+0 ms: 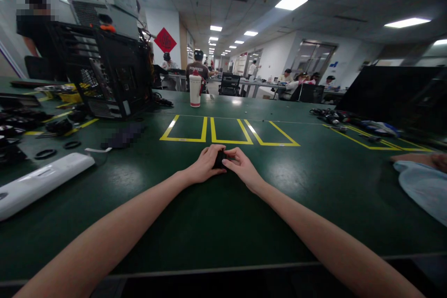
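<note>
Two hands (222,163) around one small black object (220,159), fingers closed on it.

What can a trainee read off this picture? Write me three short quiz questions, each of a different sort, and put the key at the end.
1. The person's left hand and right hand are near the middle of the view. Which is on the small black object?
A. Only the left
B. Only the right
C. Both

2. True or false: the white cup stands on the green table, beyond the three middle yellow tape outlines.

3. Fill in the blank: the long white device lies on the person's ____ side.

Key: 1 C; 2 true; 3 left.
</note>
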`<state>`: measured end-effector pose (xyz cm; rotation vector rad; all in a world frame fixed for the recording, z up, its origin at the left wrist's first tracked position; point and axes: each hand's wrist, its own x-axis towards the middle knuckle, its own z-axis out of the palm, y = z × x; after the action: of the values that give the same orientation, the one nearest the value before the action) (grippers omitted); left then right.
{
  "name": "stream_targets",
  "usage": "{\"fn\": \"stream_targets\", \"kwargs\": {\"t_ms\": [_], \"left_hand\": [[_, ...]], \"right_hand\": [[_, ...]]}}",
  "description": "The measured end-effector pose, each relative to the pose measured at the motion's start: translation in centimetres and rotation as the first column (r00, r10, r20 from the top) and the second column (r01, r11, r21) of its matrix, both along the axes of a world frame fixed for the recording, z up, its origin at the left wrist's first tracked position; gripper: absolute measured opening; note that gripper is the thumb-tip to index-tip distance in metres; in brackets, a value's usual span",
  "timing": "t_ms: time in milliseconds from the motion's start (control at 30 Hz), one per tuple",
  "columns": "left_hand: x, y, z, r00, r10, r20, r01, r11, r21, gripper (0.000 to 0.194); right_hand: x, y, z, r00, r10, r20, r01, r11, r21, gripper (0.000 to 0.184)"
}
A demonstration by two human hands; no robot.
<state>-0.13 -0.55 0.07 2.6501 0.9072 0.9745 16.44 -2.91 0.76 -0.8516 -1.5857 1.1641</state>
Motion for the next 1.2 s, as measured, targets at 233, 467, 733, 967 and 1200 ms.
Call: {"fn": "stream_targets", "kwargs": {"t_ms": [233, 467, 733, 967, 1200], "left_hand": [[-0.1, -0.1, 0.1, 1.000, 0.015, -0.010, -0.015, 1.000, -0.015, 0.062], [-0.1, 0.0, -0.1, 1.000, 0.031, 0.007, -0.030, 0.999, -0.018, 0.061], [-0.1, 0.1, -0.2, 0.998, 0.063, 0.009, -0.063, 0.998, -0.011, 0.061], [0.0, -0.1, 0.0, 0.998, 0.067, 0.007, -0.066, 0.998, -0.022, 0.060], [0.0, -0.1, -0.1, 0.998, 0.058, 0.014, -0.058, 0.998, -0.012, 0.061]], "right_hand": [[-0.2, 0.4, 0.0, 0.997, -0.057, 0.053, 0.057, 0.998, -0.002, 0.026], [0.1, 0.4, -0.2, 1.000, 0.003, 0.028, -0.002, 1.000, -0.030, 0.029], [-0.3, 0.6, -0.1, 1.000, -0.029, -0.012, 0.029, 1.000, 0.002, 0.018], [0.0, 1.0, -0.2, 0.999, 0.015, 0.030, -0.013, 0.995, -0.094, 0.031], [-0.1, 1.0, -0.4, 1.000, -0.011, -0.015, 0.010, 0.999, -0.053, 0.021]]}}
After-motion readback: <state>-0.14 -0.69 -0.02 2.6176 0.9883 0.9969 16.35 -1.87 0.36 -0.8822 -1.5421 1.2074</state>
